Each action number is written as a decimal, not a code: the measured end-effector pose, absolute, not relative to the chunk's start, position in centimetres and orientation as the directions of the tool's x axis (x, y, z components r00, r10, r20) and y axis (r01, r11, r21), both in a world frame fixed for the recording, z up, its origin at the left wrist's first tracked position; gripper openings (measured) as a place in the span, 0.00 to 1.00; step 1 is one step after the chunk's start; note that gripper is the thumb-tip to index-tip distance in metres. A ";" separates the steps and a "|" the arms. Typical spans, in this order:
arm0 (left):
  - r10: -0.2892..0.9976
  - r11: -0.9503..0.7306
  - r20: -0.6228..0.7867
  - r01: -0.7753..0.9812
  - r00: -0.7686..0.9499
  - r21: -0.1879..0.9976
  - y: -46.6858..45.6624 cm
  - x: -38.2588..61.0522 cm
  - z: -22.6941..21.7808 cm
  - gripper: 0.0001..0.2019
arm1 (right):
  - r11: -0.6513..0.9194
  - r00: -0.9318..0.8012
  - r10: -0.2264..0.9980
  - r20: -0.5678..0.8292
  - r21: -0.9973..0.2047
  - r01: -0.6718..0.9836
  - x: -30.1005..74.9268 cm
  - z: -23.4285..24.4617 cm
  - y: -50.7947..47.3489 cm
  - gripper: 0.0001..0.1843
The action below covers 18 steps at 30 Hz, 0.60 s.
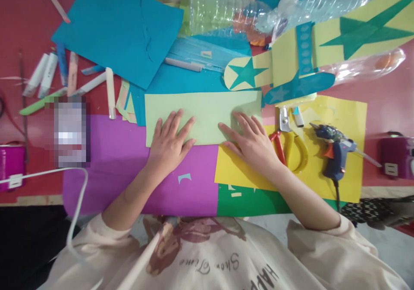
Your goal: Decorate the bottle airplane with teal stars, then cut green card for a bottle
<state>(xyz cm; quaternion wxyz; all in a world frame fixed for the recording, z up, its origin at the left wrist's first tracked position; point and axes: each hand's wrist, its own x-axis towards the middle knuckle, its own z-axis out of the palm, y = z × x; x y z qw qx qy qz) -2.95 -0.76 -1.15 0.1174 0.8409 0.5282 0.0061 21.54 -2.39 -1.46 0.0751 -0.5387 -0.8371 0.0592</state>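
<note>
A pale green strip of paper (207, 113) lies flat in front of me, over purple, yellow and blue sheets. My left hand (171, 139) rests on its left part, palm down with fingers spread. On the right part lies my right hand (249, 137), its fingers also stretched out flat. Neither hand grips anything. Just right of my right hand are the red and yellow handles of a pair of scissors (299, 150). Under the strip, the purple sheet (116, 165) and the yellow sheet (246, 169) reach toward my body.
A glue gun (338, 156) with its cord lies at right. Behind it are cut-outs with green stars (362, 33) and clear plastic bottles (223, 5). Several markers (48, 74) and a blue sheet (119, 27) lie at back left. A white cable (82, 195) crosses the left side.
</note>
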 end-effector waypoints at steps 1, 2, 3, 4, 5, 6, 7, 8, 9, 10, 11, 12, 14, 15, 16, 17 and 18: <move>0.890 -0.416 -0.113 0.887 0.442 0.200 -0.8 -3.0 -1.2 0.27 | 0.415 -0.410 0.910 0.064 -0.179 0.892 21.5 -1.5 -2.4 0.24; 0.890 -0.416 -0.112 0.888 0.442 0.197 -0.8 -3.0 -1.2 0.27 | 0.418 -0.413 0.908 0.067 -0.177 0.891 21.5 -1.5 -2.4 0.24; 0.891 -0.416 -0.111 0.889 0.441 0.195 -0.8 -3.0 -1.2 0.27 | 0.423 -0.417 0.906 0.072 -0.175 0.889 21.6 -1.5 -2.4 0.24; 0.891 -0.415 -0.111 0.889 0.440 0.193 -0.8 -2.9 -1.2 0.27 | 0.427 -0.419 0.904 0.078 -0.172 0.888 21.6 -1.5 -2.4 0.24; 0.892 -0.414 -0.110 0.890 0.439 0.192 -0.8 -2.9 -1.2 0.27 | 0.430 -0.422 0.903 0.085 -0.170 0.887 21.6 -1.5 -2.4 0.24; 0.892 -0.414 -0.109 0.890 0.438 0.190 -0.8 -2.9 -1.3 0.27 | 0.431 -0.422 0.902 0.090 -0.169 0.886 21.6 -1.5 -2.4 0.24; 0.893 -0.414 -0.107 0.891 0.437 0.189 -0.8 -2.9 -1.3 0.27 | 0.431 -0.421 0.902 0.092 -0.169 0.886 21.6 -1.5 -2.4 0.23; 0.893 -0.414 -0.105 0.891 0.438 0.187 -0.8 -2.9 -1.3 0.27 | 0.430 -0.420 0.903 0.093 -0.172 0.886 21.6 -1.5 -2.4 0.23; 0.893 -0.415 -0.104 0.891 0.437 0.186 -0.8 -2.9 -1.4 0.27 | 0.429 -0.419 0.903 0.093 -0.176 0.886 21.6 -1.5 -2.4 0.23; 0.894 -0.414 -0.103 0.891 0.437 0.184 -0.8 -2.9 -1.4 0.27 | 0.430 -0.420 0.903 0.094 -0.180 0.885 21.6 -1.5 -2.4 0.23; 0.894 -0.413 -0.103 0.892 0.436 0.184 -0.7 -2.9 -1.5 0.27 | 0.431 -0.420 0.902 0.097 -0.184 0.883 21.6 -1.5 -2.4 0.23; 0.895 -0.412 -0.103 0.892 0.435 0.183 -0.7 -2.9 -1.5 0.27 | 0.430 -0.418 0.903 0.104 -0.189 0.883 21.6 -1.5 -2.4 0.23; 0.896 -0.409 -0.103 0.894 0.431 0.182 -0.7 -2.9 -1.6 0.27 | 0.437 -0.417 0.899 0.135 -0.200 0.877 21.5 -1.6 -2.4 0.22; 0.897 -0.409 -0.101 0.894 0.430 0.182 -0.7 -2.9 -1.6 0.27 | 0.451 -0.426 0.891 0.156 -0.210 0.867 21.4 -1.6 -2.5 0.22; 0.897 -0.409 -0.099 0.894 0.430 0.182 -0.7 -2.9 -1.6 0.27 | 0.479 -0.447 0.876 0.180 -0.222 0.849 21.3 -1.6 -2.6 0.21; 0.898 -0.409 -0.096 0.894 0.430 0.182 -0.7 -2.9 -1.7 0.27 | 0.518 -0.480 0.854 0.201 -0.237 0.822 21.1 -1.6 -2.8 0.20; 0.898 -0.409 -0.092 0.894 0.430 0.182 -0.7 -2.9 -1.7 0.27 | 0.564 -0.522 0.825 0.219 -0.252 0.786 20.8 -1.6 -2.9 0.20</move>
